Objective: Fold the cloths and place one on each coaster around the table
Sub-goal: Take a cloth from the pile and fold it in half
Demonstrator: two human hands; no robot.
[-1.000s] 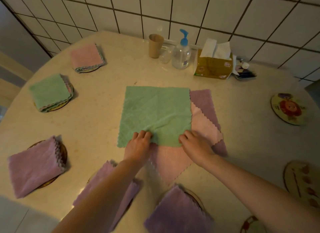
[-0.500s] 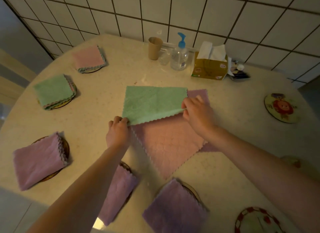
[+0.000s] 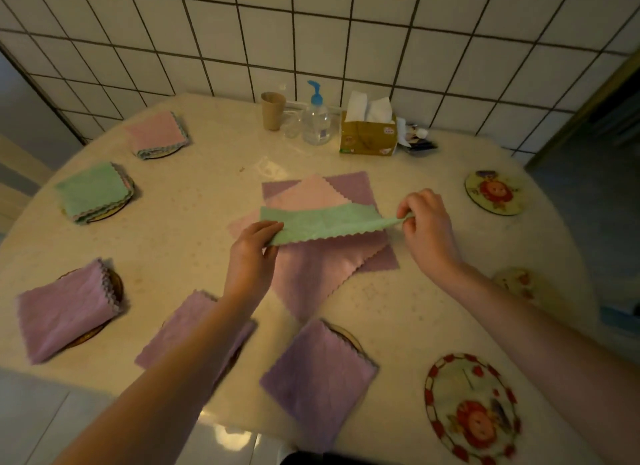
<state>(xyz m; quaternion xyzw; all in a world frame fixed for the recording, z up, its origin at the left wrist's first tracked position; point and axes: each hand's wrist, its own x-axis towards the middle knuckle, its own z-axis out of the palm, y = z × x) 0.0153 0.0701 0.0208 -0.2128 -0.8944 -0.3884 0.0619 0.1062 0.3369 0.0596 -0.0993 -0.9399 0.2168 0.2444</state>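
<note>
Green cloth [image 3: 322, 224], folded in half, hangs taut between left hand [image 3: 254, 253] and right hand [image 3: 427, 227], each grip pinching an end, likely for the next fold.

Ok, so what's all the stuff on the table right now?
green cloth: one, folded, held up over the middle
flat cloths: pink on purple, table centre
folded cloths on coasters: five; pink and green far left, three purple near
bare coasters: three, flower pictures, right side
paper cup: one, brown, by wall
pump bottle: one, clear, blue top
tissue box: one, yellow
left hand: grip on cloth's left end
right hand: grip on cloth's right end
</note>
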